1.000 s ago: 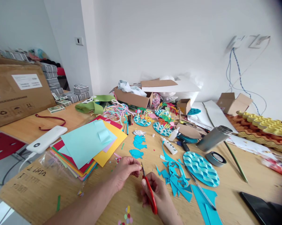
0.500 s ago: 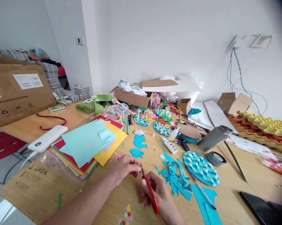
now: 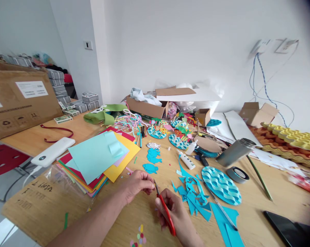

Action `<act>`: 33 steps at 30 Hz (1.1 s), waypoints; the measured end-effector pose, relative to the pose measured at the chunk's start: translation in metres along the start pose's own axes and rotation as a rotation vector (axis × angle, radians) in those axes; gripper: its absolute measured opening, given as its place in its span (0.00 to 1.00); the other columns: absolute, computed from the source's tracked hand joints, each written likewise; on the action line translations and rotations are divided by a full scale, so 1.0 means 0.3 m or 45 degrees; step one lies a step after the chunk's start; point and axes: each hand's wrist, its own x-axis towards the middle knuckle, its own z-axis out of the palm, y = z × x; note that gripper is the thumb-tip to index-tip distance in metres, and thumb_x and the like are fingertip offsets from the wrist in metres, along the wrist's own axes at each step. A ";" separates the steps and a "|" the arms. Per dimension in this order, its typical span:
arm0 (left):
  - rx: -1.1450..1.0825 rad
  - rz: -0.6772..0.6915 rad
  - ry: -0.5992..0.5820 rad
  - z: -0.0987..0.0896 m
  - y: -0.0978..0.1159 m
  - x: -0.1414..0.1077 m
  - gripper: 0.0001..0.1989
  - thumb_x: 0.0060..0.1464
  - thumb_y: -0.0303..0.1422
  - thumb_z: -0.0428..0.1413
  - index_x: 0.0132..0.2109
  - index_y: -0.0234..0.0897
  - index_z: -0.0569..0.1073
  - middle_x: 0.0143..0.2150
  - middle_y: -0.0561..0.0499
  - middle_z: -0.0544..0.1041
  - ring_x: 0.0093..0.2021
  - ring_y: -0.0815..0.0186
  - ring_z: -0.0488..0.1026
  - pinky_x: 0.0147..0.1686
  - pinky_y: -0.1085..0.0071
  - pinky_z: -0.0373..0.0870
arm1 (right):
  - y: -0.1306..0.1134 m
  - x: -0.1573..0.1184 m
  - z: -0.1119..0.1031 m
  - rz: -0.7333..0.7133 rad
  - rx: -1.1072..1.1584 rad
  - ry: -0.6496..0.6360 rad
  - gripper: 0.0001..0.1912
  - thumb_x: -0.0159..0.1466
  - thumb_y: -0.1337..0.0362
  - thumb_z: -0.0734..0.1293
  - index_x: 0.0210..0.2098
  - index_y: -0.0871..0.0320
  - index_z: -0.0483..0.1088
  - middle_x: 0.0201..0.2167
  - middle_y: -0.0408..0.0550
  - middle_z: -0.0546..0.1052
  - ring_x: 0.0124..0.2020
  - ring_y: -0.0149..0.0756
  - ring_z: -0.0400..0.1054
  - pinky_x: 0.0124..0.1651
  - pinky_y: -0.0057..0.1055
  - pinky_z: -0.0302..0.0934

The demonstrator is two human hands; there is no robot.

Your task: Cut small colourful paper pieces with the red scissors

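- Head view, center: a right hand [image 3: 171, 207] grips red-handled scissors [image 3: 167, 213] above a wooden table [image 3: 113, 223], the blades pointing up and away between the two hands.
- Just beside the blade tips, a left hand [image 3: 137, 186] pinches its fingertips narrowly together (whether they hold a small piece, one cannot tell).
- Beyond the hands, a blue paper fish [image 3: 150, 168] lies flat, nearest in a short column of fish cutouts.
- To the right, blue paper scraps [image 3: 192, 197] sit near a wavy-patterned oval [image 3: 221, 185] and a white glue bottle [image 3: 187, 161] (on its side).
- To the left, colored paper sheets [image 3: 93, 156] overlap in a fanned pile near a white power bank [image 3: 53, 151].
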 end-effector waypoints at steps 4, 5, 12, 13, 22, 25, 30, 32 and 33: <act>0.007 -0.001 -0.005 -0.001 0.003 0.000 0.05 0.35 0.27 0.57 0.25 0.31 0.71 0.20 0.54 0.70 0.22 0.71 0.65 0.27 0.72 0.62 | 0.001 0.000 -0.003 0.000 -0.016 0.007 0.20 0.54 0.49 0.67 0.23 0.57 0.56 0.11 0.33 0.64 0.09 0.22 0.55 0.11 0.17 0.49; 0.012 -0.004 -0.007 -0.002 0.004 0.000 0.05 0.35 0.27 0.57 0.25 0.31 0.71 0.20 0.54 0.70 0.22 0.71 0.65 0.27 0.72 0.62 | 0.001 0.000 -0.004 -0.001 -0.016 0.007 0.20 0.54 0.50 0.67 0.23 0.57 0.55 0.10 0.33 0.63 0.08 0.21 0.54 0.10 0.17 0.48; 0.020 -0.011 0.003 -0.006 0.006 0.001 0.06 0.35 0.28 0.57 0.26 0.31 0.71 0.21 0.53 0.71 0.22 0.71 0.65 0.26 0.72 0.61 | 0.011 0.005 -0.005 -0.005 0.003 0.005 0.20 0.53 0.49 0.67 0.24 0.57 0.56 0.10 0.33 0.64 0.08 0.22 0.54 0.10 0.18 0.48; 0.022 -0.013 0.006 -0.006 0.006 0.001 0.06 0.35 0.28 0.57 0.26 0.31 0.71 0.21 0.53 0.71 0.22 0.71 0.65 0.27 0.72 0.61 | 0.013 0.005 -0.005 -0.007 0.005 0.004 0.20 0.53 0.49 0.67 0.23 0.57 0.56 0.10 0.33 0.64 0.08 0.22 0.54 0.10 0.18 0.48; 0.054 -0.001 0.008 -0.008 0.009 0.002 0.06 0.35 0.30 0.57 0.25 0.31 0.71 0.21 0.53 0.71 0.22 0.71 0.65 0.27 0.72 0.62 | 0.011 0.009 -0.006 -0.021 -0.014 0.045 0.20 0.52 0.49 0.68 0.23 0.57 0.56 0.11 0.32 0.63 0.08 0.22 0.55 0.09 0.18 0.49; 0.197 0.018 -0.065 -0.017 0.014 -0.006 0.06 0.36 0.31 0.58 0.25 0.33 0.72 0.20 0.54 0.70 0.22 0.72 0.64 0.26 0.74 0.60 | 0.007 0.014 -0.012 -0.043 -0.005 0.174 0.21 0.51 0.49 0.68 0.23 0.57 0.57 0.12 0.33 0.63 0.09 0.23 0.56 0.09 0.19 0.50; 0.714 -0.231 -0.616 -0.028 0.026 -0.042 0.03 0.34 0.30 0.59 0.24 0.38 0.74 0.18 0.55 0.69 0.19 0.71 0.63 0.20 0.75 0.56 | 0.007 0.022 -0.025 -0.069 0.071 0.330 0.21 0.51 0.48 0.68 0.23 0.56 0.57 0.11 0.33 0.62 0.09 0.24 0.56 0.11 0.20 0.51; 0.823 -0.368 -0.775 -0.025 0.030 -0.054 0.01 0.35 0.29 0.57 0.22 0.39 0.73 0.16 0.55 0.69 0.18 0.70 0.64 0.19 0.74 0.57 | 0.014 0.024 -0.028 -0.067 0.080 0.333 0.21 0.51 0.48 0.68 0.23 0.56 0.57 0.11 0.33 0.62 0.09 0.24 0.56 0.11 0.21 0.51; 0.869 -0.413 -0.810 -0.023 0.033 -0.058 0.03 0.35 0.28 0.55 0.21 0.40 0.72 0.15 0.55 0.68 0.17 0.69 0.64 0.19 0.74 0.58 | 0.018 0.025 -0.029 -0.066 0.080 0.328 0.21 0.51 0.48 0.68 0.23 0.56 0.57 0.11 0.33 0.62 0.09 0.24 0.56 0.11 0.21 0.51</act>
